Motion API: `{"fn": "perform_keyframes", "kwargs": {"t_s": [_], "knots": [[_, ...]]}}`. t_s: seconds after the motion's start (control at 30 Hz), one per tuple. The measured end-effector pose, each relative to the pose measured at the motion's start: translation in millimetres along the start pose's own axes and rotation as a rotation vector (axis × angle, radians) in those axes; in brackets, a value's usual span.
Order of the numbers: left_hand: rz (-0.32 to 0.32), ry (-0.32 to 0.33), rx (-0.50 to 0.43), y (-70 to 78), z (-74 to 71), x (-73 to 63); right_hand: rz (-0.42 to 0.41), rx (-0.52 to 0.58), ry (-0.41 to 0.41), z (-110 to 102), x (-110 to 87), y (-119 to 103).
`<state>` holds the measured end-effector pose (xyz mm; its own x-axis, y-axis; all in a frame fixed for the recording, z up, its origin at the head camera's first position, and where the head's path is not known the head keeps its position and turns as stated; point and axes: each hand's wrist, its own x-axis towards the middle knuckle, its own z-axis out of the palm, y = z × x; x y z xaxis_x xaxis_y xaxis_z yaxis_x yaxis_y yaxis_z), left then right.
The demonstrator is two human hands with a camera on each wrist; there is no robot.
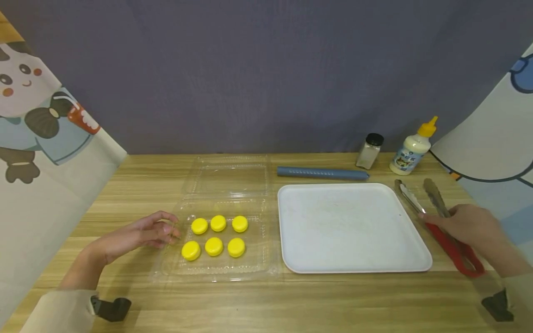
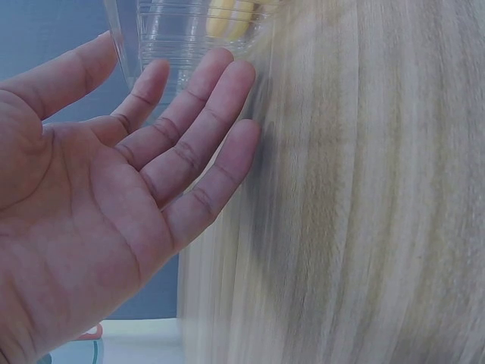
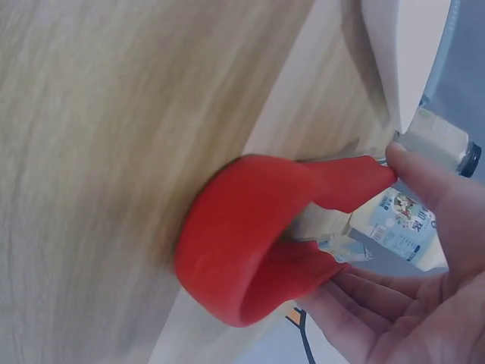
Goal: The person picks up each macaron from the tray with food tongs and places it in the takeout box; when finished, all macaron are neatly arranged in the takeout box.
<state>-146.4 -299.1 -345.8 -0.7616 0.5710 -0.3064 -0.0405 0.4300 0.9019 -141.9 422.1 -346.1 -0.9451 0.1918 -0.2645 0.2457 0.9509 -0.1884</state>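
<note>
My right hand (image 1: 474, 226) holds metal tongs with a red handle (image 3: 227, 243), thumb on one arm and fingers on the other. The tongs' metal tips (image 1: 433, 192) stand apart beside the tray's right edge and point toward the back. At the left, my left hand (image 1: 156, 230) is at the left edge of a clear plastic clamshell box (image 1: 258, 273), its fingers loosely bent with the thumb apart. The box lies open, lid (image 1: 233, 178) folded to the back. Two rows of several yellow macaron-shaped pieces (image 1: 214, 246) sit inside it.
A white tray (image 1: 354, 226) lies right of the box. Behind it is a blue-grey bar-shaped packet (image 1: 322, 173). A black-capped jar (image 1: 369, 151) and a yellow-tipped squeeze bottle (image 1: 410, 152) stand back right. A dark curtain (image 1: 275, 78) hangs behind the wooden table (image 1: 250, 305).
</note>
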Motion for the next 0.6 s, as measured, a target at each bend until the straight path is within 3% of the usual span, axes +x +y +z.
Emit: {"fn": "perform_keyframes", "kwargs": {"t_s": [0.6], "knots": [[-0.015, 0.005, 0.014, 0.7, 0.6, 0.3, -0.023, -0.028, 0.082, 7.3, -3.5, -6.5]]}}
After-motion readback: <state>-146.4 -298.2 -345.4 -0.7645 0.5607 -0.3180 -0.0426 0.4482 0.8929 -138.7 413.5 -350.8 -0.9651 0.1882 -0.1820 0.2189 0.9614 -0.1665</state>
